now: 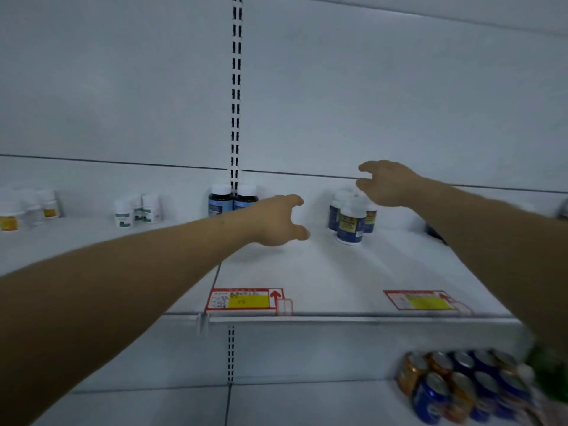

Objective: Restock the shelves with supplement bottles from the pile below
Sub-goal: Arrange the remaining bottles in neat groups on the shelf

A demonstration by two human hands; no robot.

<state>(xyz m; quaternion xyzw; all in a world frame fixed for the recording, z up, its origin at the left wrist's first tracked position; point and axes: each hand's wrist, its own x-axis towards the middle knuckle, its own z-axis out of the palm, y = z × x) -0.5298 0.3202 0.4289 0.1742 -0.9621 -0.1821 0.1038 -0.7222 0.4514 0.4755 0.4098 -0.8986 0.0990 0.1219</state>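
Note:
Both my arms reach over the white shelf [322, 272]. My left hand [276, 221] hovers above the shelf, fingers spread and loosely curved, holding nothing, just in front of two dark blue bottles with white caps [232, 199]. My right hand [387, 184] is higher, empty, with fingers apart, right above a cluster of blue bottles with yellow-red labels [350, 218]. The front bottle of that cluster stands upright.
Small white bottles [138, 209] and yellow-labelled white bottles [30, 209] stand further left on the same shelf. Two red price tags [246, 299] hang on the shelf's front edge. On the lower shelf at bottom right stands a group of blue and orange cans [461, 385].

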